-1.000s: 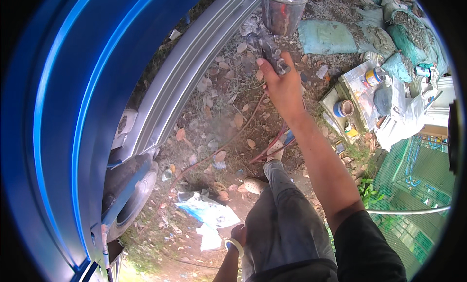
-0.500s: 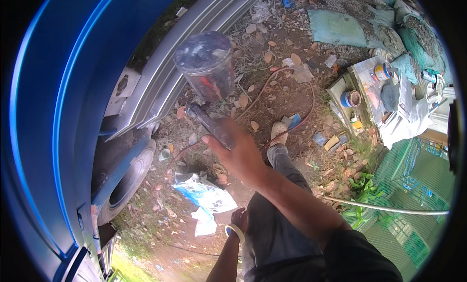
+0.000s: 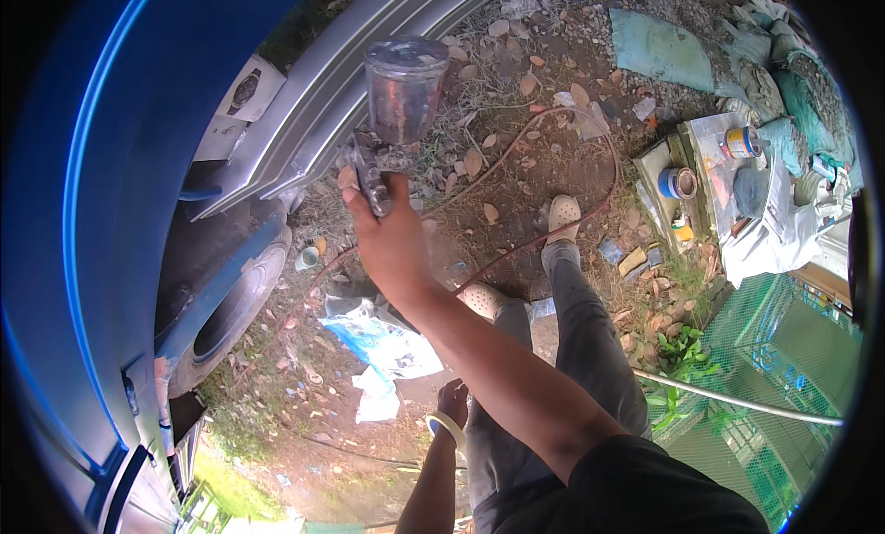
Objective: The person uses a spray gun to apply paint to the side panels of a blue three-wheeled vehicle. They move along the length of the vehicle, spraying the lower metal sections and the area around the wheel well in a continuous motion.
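Note:
My right hand [image 3: 392, 248] grips a spray gun [image 3: 371, 179] by its handle, fingers wrapped round it. On top of the gun sits a clear, paint-smeared cup [image 3: 406, 92] with a lid, reddish inside. The gun is held close to the silver ridged trim [image 3: 323, 101] of a blue vehicle body [image 3: 111, 258], apart from the blue panel. My left hand [image 3: 453, 400] hangs low beside my leg; its fingers are too foreshortened to read. A cream ring like a roll of tape [image 3: 449, 424] circles my left wrist.
A reddish hose [image 3: 613, 165] loops over the leaf-strewn ground by my feet. Beneath the vehicle is a wheel [image 3: 235, 317]. Crumpled plastic sheeting [image 3: 396, 350] lies nearby. Paint cans [image 3: 678, 183] stand on boards at right, near sacks [image 3: 659, 50] and green netting [image 3: 737, 368].
My right hand has moved left and up with the spray gun, whose cup now stands more upright. My feet show farther apart, and the view has shifted. My left arm still hangs down.

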Available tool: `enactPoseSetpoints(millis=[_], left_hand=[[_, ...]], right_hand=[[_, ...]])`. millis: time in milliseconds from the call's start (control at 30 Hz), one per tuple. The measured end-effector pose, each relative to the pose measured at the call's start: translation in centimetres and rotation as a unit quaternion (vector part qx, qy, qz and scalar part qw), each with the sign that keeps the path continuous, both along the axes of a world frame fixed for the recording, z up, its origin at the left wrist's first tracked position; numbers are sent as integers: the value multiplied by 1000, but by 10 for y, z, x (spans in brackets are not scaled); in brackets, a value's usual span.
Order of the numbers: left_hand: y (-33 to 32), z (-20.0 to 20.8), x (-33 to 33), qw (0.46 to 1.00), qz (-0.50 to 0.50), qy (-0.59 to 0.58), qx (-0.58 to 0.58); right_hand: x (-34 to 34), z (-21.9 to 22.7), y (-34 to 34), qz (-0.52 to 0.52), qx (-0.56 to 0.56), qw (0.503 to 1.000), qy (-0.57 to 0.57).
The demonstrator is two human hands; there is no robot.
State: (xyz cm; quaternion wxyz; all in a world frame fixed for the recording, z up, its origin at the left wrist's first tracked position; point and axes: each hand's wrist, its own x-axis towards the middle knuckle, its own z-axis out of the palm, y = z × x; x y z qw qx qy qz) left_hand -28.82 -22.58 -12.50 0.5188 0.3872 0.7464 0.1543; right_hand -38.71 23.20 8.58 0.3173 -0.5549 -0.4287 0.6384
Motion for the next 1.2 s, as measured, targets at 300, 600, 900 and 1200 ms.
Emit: enactPoseSetpoints(millis=[300,600,900,1200], left_hand=[[39,38,23,970,188,2,-154],[31,20,23,995,56,23,-77],[107,20,57,993,41,10,-112],[237,28,134,992,-31,33,-122]], right_hand=[[-3,0,-14,29,-119,988,91],[43,-6,94,-40,-38,998,42],[113,-36,254,-135,12,990,26],[232,-86,437,-205,171,963,-38]])
